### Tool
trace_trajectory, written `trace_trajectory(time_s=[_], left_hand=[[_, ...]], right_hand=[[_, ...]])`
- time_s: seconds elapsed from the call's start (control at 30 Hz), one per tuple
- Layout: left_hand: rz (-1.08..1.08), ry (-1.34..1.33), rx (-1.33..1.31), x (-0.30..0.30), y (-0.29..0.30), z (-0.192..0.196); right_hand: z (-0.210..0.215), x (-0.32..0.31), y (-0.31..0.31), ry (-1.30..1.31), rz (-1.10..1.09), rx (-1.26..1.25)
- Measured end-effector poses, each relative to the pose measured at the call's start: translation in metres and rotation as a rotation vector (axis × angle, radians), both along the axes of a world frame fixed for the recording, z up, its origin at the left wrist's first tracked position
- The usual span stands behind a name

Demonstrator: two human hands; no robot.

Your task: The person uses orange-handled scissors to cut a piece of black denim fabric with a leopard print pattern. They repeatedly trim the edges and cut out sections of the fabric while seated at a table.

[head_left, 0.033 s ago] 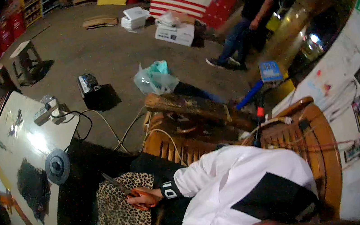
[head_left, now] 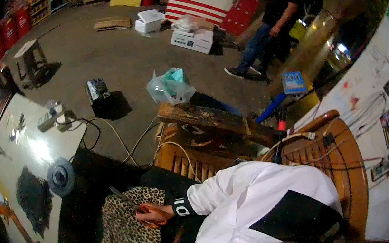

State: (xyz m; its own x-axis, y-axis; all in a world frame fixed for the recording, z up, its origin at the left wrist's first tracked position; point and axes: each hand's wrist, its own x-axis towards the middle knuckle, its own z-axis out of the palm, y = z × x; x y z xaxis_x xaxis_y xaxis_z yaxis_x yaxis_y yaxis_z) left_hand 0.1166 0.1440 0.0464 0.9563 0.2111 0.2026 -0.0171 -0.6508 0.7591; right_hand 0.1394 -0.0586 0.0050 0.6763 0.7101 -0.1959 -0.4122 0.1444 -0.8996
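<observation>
My right hand (head_left: 154,215) is closed around the orange handles of a pair of scissors (head_left: 142,211). Its dark, narrow blades point up and to the left, over the top edge of a leopard-print cloth (head_left: 128,233). That cloth is spread across dark fabric at lower left, beneath the hand. A white sleeve (head_left: 223,189) with a black cuff covers my right arm. My left hand does not appear.
On the white table (head_left: 71,137) at left are a grey-blue round roll (head_left: 61,177), a power strip (head_left: 51,118) and an orange-handled tool (head_left: 19,228). A wooden chair (head_left: 346,150) stands at right, cables (head_left: 120,136) cross the floor, and a person (head_left: 266,28) stands farther off.
The view has shifted slightly. My right hand and the scissors sit a little further left over the leopard-print cloth, and the grip is the same.
</observation>
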Motion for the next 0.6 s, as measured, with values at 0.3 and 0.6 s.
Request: trace_trajectory(time_s=[0.3, 0.6], left_hand=[[0.263, -0.05, -0.078, -0.053, -0.002, 0.002], [0.442, -0.1, -0.116, -0.1, 0.005, 0.035]], right_hand=[[0.016, 0.004, -0.003, -0.031, 0.064, -0.014], [0.004, 0.018, 0.004, 0.021, -0.008, -0.102]])
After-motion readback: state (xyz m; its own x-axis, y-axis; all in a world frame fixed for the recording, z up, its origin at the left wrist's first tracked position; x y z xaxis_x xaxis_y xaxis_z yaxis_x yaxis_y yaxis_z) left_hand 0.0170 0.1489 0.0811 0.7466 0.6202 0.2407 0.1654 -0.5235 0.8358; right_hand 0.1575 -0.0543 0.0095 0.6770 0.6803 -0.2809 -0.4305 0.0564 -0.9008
